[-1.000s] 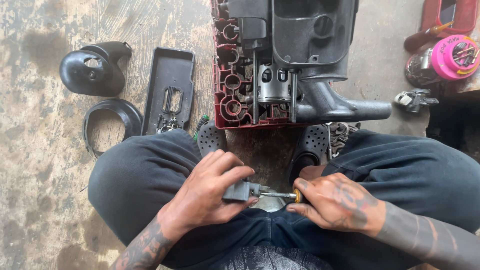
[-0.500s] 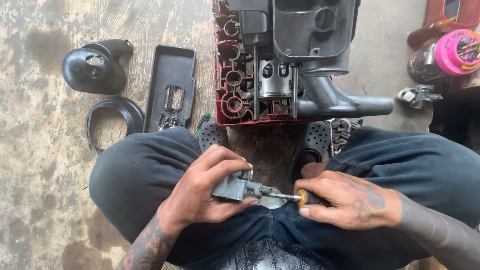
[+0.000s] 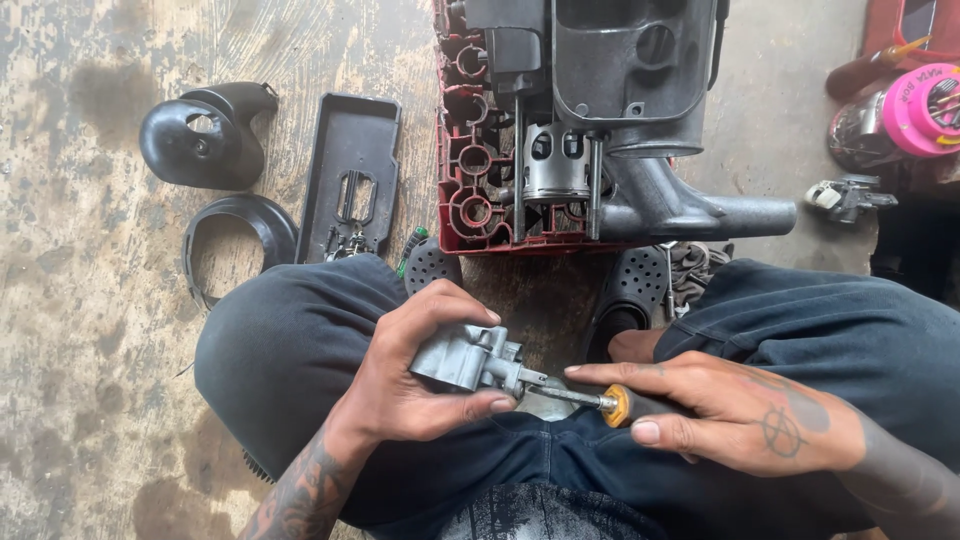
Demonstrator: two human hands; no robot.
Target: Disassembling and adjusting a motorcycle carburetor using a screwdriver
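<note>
At the far left of the concrete floor (image 3: 90, 300) lie a rounded black plastic cover (image 3: 205, 135) and, just below it, a black ring-shaped piece (image 3: 235, 240). Beside them lies a flat black rectangular cover (image 3: 350, 180) with small parts at its lower end, too small to make out. The left hand (image 3: 410, 375) is closed around a small grey metal carburettor-like part (image 3: 470, 362), held over the lap between the knees; the fingers hide much of its body. The right hand (image 3: 720, 410) grips a screwdriver (image 3: 600, 400) with an orange collar, its handle buried in the palm and its shaft touching the grey part. Above, a dark engine (image 3: 600, 120) with a bare piston rests on a red crate (image 3: 470, 190), cut off by the top edge. At the far right a pink-capped container (image 3: 920, 110) is cut off by the frame.
</note>
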